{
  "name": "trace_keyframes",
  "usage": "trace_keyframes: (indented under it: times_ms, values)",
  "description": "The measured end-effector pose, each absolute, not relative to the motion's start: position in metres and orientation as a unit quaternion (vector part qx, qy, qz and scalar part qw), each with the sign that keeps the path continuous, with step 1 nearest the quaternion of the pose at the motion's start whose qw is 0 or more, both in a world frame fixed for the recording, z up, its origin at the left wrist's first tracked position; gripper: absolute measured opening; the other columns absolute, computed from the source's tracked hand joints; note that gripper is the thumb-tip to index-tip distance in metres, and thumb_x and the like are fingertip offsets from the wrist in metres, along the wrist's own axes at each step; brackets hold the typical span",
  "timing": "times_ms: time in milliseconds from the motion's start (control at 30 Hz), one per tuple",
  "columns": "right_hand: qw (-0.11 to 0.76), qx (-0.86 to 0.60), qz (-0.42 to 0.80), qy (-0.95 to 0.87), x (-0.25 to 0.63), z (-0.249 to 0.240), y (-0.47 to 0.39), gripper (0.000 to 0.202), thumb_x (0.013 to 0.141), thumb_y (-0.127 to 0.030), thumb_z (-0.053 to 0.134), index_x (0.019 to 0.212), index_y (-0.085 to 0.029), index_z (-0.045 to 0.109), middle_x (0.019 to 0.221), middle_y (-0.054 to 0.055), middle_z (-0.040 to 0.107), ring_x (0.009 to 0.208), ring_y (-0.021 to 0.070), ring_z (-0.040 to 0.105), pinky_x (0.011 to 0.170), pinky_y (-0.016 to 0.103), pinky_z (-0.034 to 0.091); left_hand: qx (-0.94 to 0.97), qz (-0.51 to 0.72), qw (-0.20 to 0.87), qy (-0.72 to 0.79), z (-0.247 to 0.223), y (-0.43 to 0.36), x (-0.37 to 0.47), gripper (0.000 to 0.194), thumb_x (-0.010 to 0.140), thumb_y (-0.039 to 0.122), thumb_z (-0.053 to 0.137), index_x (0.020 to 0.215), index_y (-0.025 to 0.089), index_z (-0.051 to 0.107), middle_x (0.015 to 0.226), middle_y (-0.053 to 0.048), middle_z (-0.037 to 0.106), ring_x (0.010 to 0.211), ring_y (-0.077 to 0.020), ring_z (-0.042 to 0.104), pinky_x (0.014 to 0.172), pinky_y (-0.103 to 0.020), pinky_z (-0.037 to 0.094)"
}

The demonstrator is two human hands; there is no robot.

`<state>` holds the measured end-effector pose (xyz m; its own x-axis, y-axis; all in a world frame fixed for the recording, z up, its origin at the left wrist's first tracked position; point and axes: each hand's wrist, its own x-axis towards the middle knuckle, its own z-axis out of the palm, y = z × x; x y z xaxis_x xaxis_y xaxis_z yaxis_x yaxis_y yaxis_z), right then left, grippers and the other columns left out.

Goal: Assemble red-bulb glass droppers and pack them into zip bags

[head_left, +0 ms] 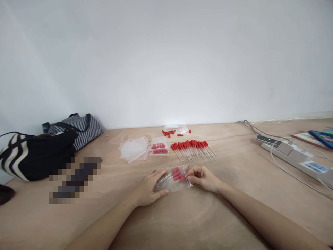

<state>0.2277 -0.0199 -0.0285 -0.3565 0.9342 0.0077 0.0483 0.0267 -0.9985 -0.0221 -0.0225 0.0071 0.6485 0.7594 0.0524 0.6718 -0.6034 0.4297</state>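
Observation:
A clear zip-lock bag [170, 180] lies on the table in front of me, holding several droppers with red rubber bulbs [178, 173]. My left hand [153, 187] holds its left end, thumb along the near edge and fingers along the far edge. At the bag's right end, my right hand [200, 177] pinches the zip edge between thumb and fingers. Just beyond lies a row of loose droppers [194, 149], red bulbs pointing away from me. Left of them sits a filled zip-lock bag [159, 154] with red bulbs inside, beside a fanned stack of flat bags [134, 149].
More red bulbs [169, 133] and a clear bag [175, 127] lie near the wall. A power strip [293, 158] with cables stands at right, near a blue object [322, 138]. On the left are a striped bag [90, 132], black fabric [49, 156] and a blurred dark item [78, 178].

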Motion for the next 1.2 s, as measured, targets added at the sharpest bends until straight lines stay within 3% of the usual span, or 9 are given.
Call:
trace_keyframes:
  times_ms: [167,367,600,800,967,1033,1200]
  values:
    - [0.376,-0.397,0.577,-0.606,0.223,-0.024,-0.021,0.024,0.057,-0.034,0.069,0.072,-0.016,0.064,0.055,-0.003,0.058,0.048,0.0064,0.046,0.05,0.02,0.035,0.887,0.119,0.196,0.4,0.006,-0.023,-0.022,0.062,0.078,0.043,0.05,0.132,0.025,0.025,0.132,-0.005,0.041,0.122,-0.025,0.035,0.104,-0.046,0.021]
    - [0.391,-0.432,0.557,-0.591,0.213,-0.026,-0.014,0.024,0.05,-0.033,0.073,0.06,-0.014,0.06,0.05,-0.004,0.055,0.044,0.0055,0.042,0.045,0.019,0.033,0.884,0.125,0.195,0.405,0.007,-0.023,-0.023,0.063,0.078,0.045,0.05,0.132,0.024,0.026,0.132,-0.005,0.041,0.123,-0.0265,0.033,0.103,-0.046,0.023]
    - [0.447,-0.488,0.42,-0.62,0.205,-0.03,-0.012,0.018,0.062,-0.031,0.064,0.057,-0.015,0.057,0.054,-0.003,0.053,0.049,0.0069,0.044,0.048,0.019,0.035,0.889,0.117,0.189,0.401,0.011,-0.024,-0.02,0.061,0.079,0.042,0.049,0.132,0.022,0.026,0.136,-0.006,0.035,0.124,-0.0242,0.031,0.104,-0.044,0.023]
    - [0.348,-0.474,0.54,-0.602,0.214,-0.027,-0.009,0.024,0.061,-0.037,0.063,0.071,-0.016,0.061,0.043,-0.006,0.048,0.036,0.0061,0.04,0.037,0.018,0.031,0.89,0.104,0.181,0.405,0.011,-0.023,-0.021,0.062,0.079,0.045,0.048,0.132,0.022,0.027,0.136,-0.006,0.034,0.125,-0.0255,0.03,0.104,-0.046,0.021]
    - [0.379,-0.634,0.288,-0.61,0.241,-0.017,0.023,0.013,0.063,-0.029,0.059,0.064,-0.016,0.062,0.053,0.0,0.059,0.046,0.0101,0.051,0.044,0.02,0.037,0.891,0.119,0.182,0.398,0.011,-0.023,-0.021,0.06,0.079,0.044,0.049,0.132,0.025,0.028,0.135,-0.004,0.036,0.123,-0.0248,0.032,0.105,-0.045,0.021]
    - [0.384,-0.671,0.235,-0.59,0.253,-0.013,0.041,0.009,0.062,-0.024,0.058,0.058,-0.016,0.06,0.058,0.003,0.061,0.056,0.0126,0.054,0.049,0.021,0.037,0.891,0.122,0.183,0.398,0.01,-0.023,-0.022,0.06,0.078,0.045,0.049,0.131,0.025,0.029,0.135,-0.005,0.037,0.123,-0.0253,0.033,0.104,-0.046,0.021]
    - [0.345,-0.724,0.178,-0.57,0.265,-0.01,0.072,0.027,0.064,-0.027,0.054,0.039,-0.017,0.05,0.041,0.003,0.05,0.05,0.0149,0.052,0.047,0.023,0.033,0.892,0.112,0.185,0.397,0.01,-0.022,-0.022,0.061,0.079,0.046,0.049,0.132,0.023,0.029,0.136,-0.005,0.036,0.125,-0.0253,0.03,0.104,-0.046,0.021]
